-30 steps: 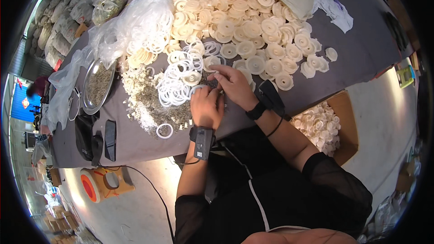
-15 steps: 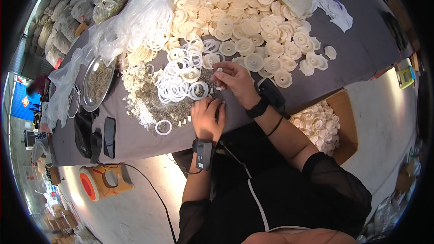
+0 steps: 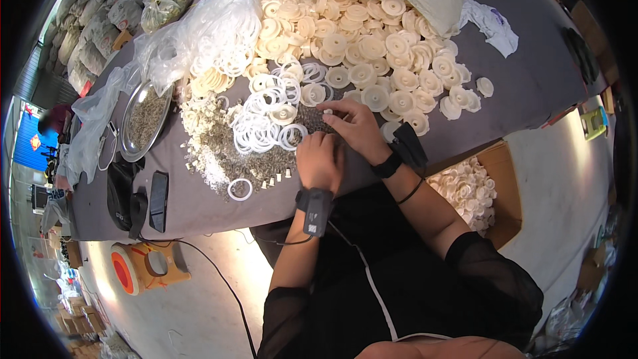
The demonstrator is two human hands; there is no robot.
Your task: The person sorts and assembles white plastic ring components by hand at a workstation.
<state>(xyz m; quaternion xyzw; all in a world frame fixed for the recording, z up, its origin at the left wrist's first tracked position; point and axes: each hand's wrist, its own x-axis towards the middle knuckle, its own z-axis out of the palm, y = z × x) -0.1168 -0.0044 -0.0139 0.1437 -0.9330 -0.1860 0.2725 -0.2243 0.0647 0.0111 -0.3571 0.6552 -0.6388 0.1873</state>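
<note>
My right hand (image 3: pixel 359 131) pinches a small white plastic piece (image 3: pixel 327 112) between thumb and forefinger, above the near right edge of the parts heap. Close beside it, my left hand (image 3: pixel 320 163) rests at the table with its fingers curled together; whatever lies in them is hidden. Left of both hands is a pile of white plastic rings (image 3: pixel 256 134), lying on tiny grey and clear parts (image 3: pixel 266 161). Small cream pieces (image 3: pixel 197 116) are heaped farther left. Beyond my hands spreads a big pile of cream round discs (image 3: pixel 372 46) with raised centres.
A metal tray (image 3: pixel 128 151) of small grey parts, a black pouch (image 3: pixel 119 199) and a phone (image 3: pixel 159 201) lie on the left. A cardboard box (image 3: pixel 510 189) of pale pieces stands below the table's right side. Clear plastic bags (image 3: pixel 169 53) drape across the far left.
My left hand has shifted right and slightly away from me, closer to my right hand. My right hand has moved a little right and nearer me, with the small white piece still pinched.
</note>
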